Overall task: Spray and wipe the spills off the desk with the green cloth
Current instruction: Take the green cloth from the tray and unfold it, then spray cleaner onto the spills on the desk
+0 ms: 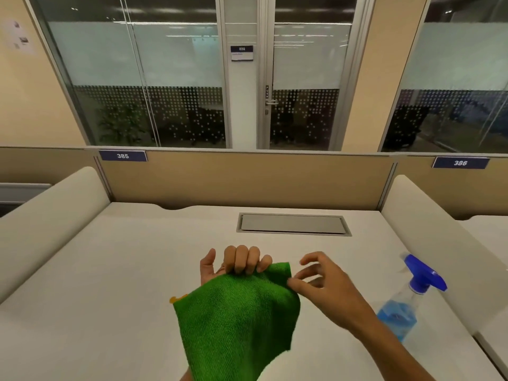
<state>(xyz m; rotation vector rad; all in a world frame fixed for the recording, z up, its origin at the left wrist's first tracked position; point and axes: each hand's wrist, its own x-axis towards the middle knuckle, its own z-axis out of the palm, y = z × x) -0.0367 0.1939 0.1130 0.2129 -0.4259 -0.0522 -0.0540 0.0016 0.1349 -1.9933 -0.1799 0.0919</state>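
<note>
The green cloth (236,317) hangs in the air over the white desk (110,284), draped over my left forearm. My left hand (233,261) is palm up and its fingers curl over the cloth's top edge. My right hand (327,284) pinches the cloth's right edge between thumb and forefinger, the other fingers spread. A clear spray bottle (406,306) with blue liquid and a blue trigger head stands on the desk at the right, partly behind my right forearm. No spill is plain to see on the desk.
A grey cable hatch (292,224) is set into the desk at the back. Rounded white dividers (46,218) flank the desk on the left and on the right. A tan partition (247,180) closes the back edge.
</note>
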